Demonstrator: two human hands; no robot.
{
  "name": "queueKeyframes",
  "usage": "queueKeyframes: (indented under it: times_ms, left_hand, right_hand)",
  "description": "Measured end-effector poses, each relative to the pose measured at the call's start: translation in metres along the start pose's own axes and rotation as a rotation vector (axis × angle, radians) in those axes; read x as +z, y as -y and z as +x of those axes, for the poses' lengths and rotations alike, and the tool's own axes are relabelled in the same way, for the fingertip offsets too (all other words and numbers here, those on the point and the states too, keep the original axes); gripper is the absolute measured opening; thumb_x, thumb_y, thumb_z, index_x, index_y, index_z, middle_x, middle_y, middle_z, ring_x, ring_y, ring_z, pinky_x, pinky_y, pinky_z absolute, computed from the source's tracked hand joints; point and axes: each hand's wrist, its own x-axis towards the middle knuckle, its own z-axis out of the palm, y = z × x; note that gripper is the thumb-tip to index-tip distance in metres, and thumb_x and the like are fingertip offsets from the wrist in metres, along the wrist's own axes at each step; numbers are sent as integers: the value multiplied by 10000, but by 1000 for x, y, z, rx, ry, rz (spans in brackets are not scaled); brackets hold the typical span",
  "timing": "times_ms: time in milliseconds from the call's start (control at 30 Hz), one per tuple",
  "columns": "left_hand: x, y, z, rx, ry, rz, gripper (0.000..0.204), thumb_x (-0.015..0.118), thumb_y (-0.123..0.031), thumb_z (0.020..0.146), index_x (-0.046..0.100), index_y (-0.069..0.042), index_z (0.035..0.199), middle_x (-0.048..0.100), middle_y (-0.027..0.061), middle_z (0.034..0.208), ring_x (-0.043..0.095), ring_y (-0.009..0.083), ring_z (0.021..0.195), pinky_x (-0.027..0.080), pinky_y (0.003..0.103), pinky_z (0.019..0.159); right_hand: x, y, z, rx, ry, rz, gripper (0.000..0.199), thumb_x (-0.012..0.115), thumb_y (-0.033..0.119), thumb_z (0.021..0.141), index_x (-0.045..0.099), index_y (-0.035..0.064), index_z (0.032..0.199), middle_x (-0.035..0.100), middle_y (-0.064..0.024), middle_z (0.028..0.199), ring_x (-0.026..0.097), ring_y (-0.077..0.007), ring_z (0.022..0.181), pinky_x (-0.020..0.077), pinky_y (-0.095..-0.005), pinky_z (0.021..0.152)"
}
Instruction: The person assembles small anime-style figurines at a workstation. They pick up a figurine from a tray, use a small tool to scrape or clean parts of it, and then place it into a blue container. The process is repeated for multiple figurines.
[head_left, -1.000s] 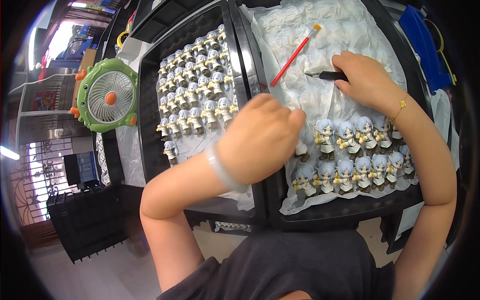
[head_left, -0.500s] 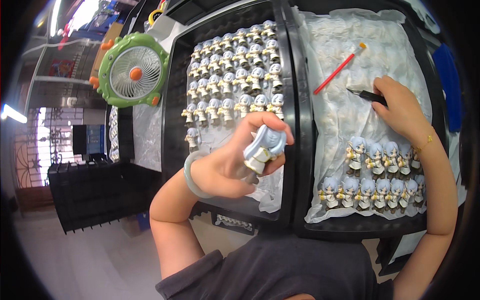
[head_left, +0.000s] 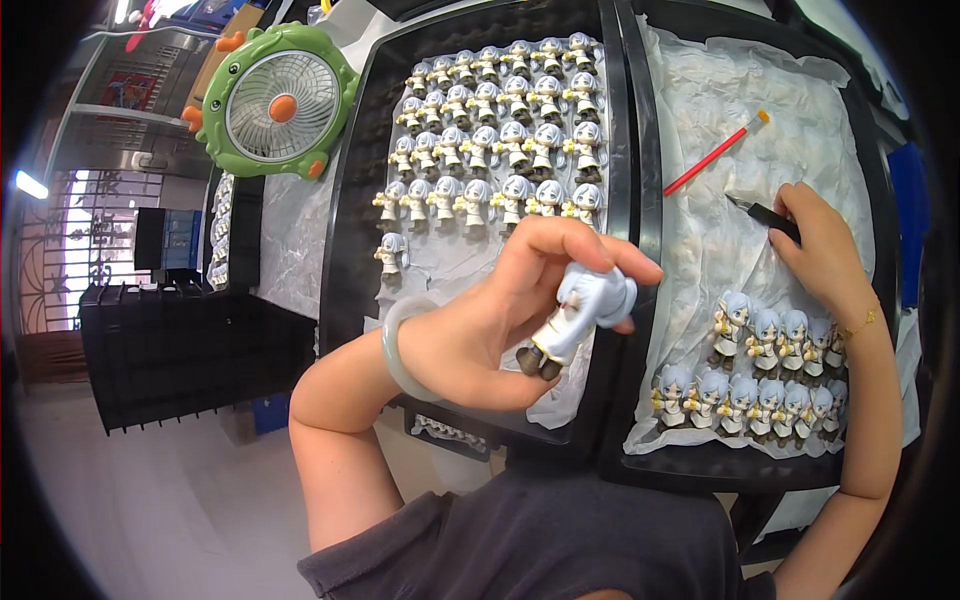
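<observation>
Between the fingers and thumb of my left hand (head_left: 490, 320) is a small figurine (head_left: 580, 315) with pale blue hair, a white robe and brown boots, tilted with its head to the upper right. It is above the right side of the left black tray (head_left: 350, 215), where several rows of similar figurines (head_left: 475, 145) stand on white sheeting. My right hand (head_left: 825, 245) grips a black-handled craft knife (head_left: 772, 222), its blade pointing left, over the paper-covered right tray (head_left: 650, 330). Two rows of figurines (head_left: 765, 400) lie in that tray's near part.
A red stick with a yellow end (head_left: 715, 155) lies on the white paper (head_left: 700, 90) beyond the knife. A green fan (head_left: 280, 105) stands at the far left. Below it is a black crate (head_left: 195, 345). Something blue (head_left: 905, 225) edges the right tray.
My left hand has turned the figurine, so its boots now show at the lower left. The view has shifted a little; my right hand keeps its hold on the craft knife.
</observation>
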Motion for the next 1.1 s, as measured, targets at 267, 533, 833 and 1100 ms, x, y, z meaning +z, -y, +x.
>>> queueKeyframes:
  times_ms: [267,533,833,1100]
  left_hand:
    - [2,-9,1,16,-272,1077,633,711,-159,501,529,-28,1093,404,71,826,409,207,739,349,295,695]
    - [3,-14,0,-11,-259,1240,672,738,-328,469,547,-51,1051,383,46,734,377,206,683,269,301,649]
    - [3,-14,-1,-38,-238,1226,669,741,-338,469,549,-57,1045,434,41,763,379,207,687,273,306,664]
    - [-49,-46,-14,-118,-422,1261,621,712,-149,551,477,-26,1111,532,68,971,483,172,945,362,281,881]
  right_hand:
    - [3,-5,-1,-18,-10,24,211,598,59,705,447,13,844,503,-140,807,515,-317,780,409,-366,686]
    - [5,-5,0,6,7,29,222,592,55,704,448,10,865,504,-137,819,520,-308,788,418,-356,704]
    - [4,-3,0,19,7,40,220,587,55,707,450,1,870,506,-145,827,524,-310,790,421,-360,714]
    - [6,-11,-1,24,6,104,217,592,39,702,447,12,861,491,-132,797,507,-286,741,410,-340,686]
